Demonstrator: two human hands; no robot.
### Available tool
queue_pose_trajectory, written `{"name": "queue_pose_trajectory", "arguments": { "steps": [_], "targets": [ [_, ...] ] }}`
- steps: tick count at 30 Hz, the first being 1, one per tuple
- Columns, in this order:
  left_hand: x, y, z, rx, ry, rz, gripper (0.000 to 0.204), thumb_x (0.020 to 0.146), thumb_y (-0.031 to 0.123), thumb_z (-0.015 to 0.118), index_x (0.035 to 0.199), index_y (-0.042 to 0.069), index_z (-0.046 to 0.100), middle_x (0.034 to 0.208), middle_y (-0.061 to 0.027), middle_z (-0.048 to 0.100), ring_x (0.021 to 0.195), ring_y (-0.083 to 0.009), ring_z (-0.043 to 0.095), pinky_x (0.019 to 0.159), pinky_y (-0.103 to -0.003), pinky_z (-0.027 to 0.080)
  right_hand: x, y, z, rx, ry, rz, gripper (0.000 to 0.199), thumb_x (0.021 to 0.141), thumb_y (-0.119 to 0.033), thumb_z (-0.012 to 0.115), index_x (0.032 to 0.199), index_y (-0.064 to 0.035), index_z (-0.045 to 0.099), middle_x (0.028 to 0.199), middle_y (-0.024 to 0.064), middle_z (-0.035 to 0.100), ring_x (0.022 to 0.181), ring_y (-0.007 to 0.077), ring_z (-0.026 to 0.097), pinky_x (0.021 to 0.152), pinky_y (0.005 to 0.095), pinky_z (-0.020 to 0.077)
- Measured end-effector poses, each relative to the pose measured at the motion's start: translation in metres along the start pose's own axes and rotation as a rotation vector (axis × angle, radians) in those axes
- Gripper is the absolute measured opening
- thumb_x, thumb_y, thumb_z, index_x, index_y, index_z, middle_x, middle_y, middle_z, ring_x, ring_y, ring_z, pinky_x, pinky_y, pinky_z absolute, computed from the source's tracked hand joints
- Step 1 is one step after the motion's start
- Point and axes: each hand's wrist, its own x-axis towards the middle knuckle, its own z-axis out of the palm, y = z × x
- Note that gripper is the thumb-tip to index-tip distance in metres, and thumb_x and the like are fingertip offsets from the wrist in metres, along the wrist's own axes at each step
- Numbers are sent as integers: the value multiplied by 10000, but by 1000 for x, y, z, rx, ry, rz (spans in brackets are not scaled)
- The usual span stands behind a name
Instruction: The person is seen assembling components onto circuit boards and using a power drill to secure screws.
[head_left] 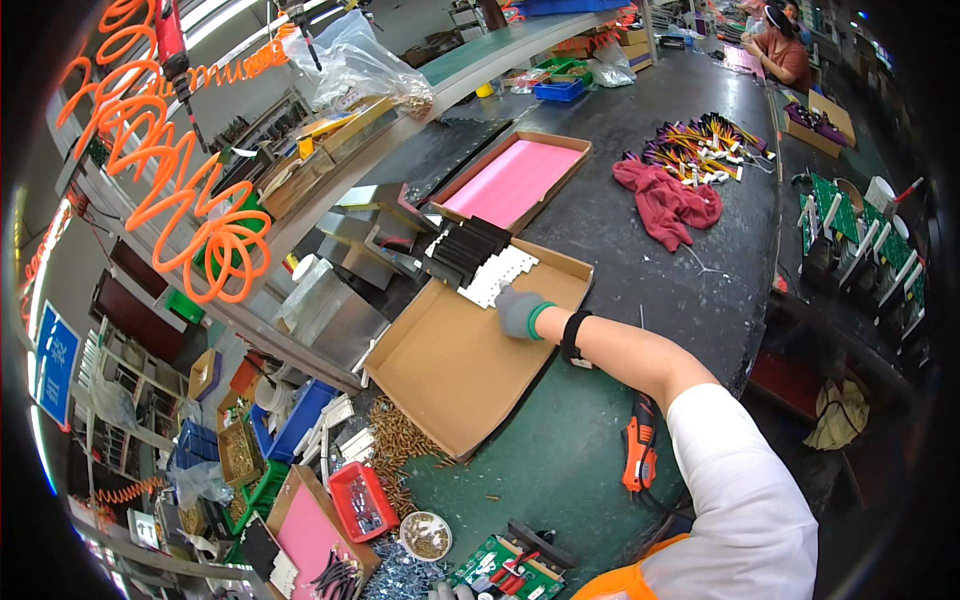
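your box floor (455, 365) lies open; white parts (497, 275), black stack (465, 250) and metal blocks (375, 240) crowd its far end.

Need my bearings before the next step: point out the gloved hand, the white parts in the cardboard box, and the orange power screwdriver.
gloved hand (518, 311), head view, back of the glove.
white parts (497, 276), head view, middle of the row.
cardboard box (450, 365), head view, bare floor.
orange power screwdriver (639, 455), head view, orange body.

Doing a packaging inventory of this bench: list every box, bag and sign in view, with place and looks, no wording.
Open brown cardboard box: bench centre, shallow, mostly bare; gloved right hand at its far end.
Cardboard tray with pink foam sheet: behind it, rectangular.
Clear plastic bag: upper shelf, crumpled.
Blue sign: far left, rectangular, white markings.
Small pink-lined box: bottom left.
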Motion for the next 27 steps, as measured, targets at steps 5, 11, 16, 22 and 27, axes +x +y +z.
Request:
{"name": "queue_pose_trajectory", "arguments": {
  "steps": [5, 11, 16, 22, 27],
  "targets": [
    [0, 2, -5, 8, -60, -27, 823, 761, 606, 623, 1330, 24, 499, 1377, -223, 486, 1303, -424, 423, 1104, -594, 255, 8, 6, 5, -1, -10, -26, 481, 851, -147, 551, 1301, 23, 543, 1500, 265, 354, 1092, 394, 641, 883, 466, 530],
    [-1, 3, -5, 2, -30, -16, 815, 772, 603, 618, 1335, 25, 501, 1388, -225, 479, 1315, -417, 414, 1111, -582, 250, 7, 10, 5, 79, 34, -14, 459, 850, -147, 551, 1274, 28, 558, 1510, 269, 335, 1077, 387, 650, 864, 464, 534],
    [-2, -1, -1, 27, -22, 4, 811, 782, 603, 612, 1334, 20, 502, 1392, -225, 477, 1318, -416, 412, 1109, -580, 252, 6, 13, 3, 124, 44, 49, 448, 853, -145, 539, 1264, 31, 561, 1512, 276, 326, 1036, 386, 667, 848, 457, 535],
    [-4, -1, -4, 23, -70, -11, 800, 780, 583, 625, 1329, 14, 502, 1385, -226, 481, 1314, -420, 414, 1106, -585, 252, 12, 17, 7, 97, 58, 33, 449, 853, -141, 527, 1267, 28, 558, 1506, 285, 330, 1011, 387, 676, 851, 461, 532],
    [-2, -1, -3, 16, -66, -13, 788, 782, 569, 629, 1325, 13, 504, 1375, -229, 487, 1308, -421, 418, 1104, -589, 250, 11, 20, 6, 225, 109, 90, 456, 858, -155, 525, 1275, 26, 548, 1516, 282, 311, 1057, 393, 655, 883, 469, 519]
  ]
}}
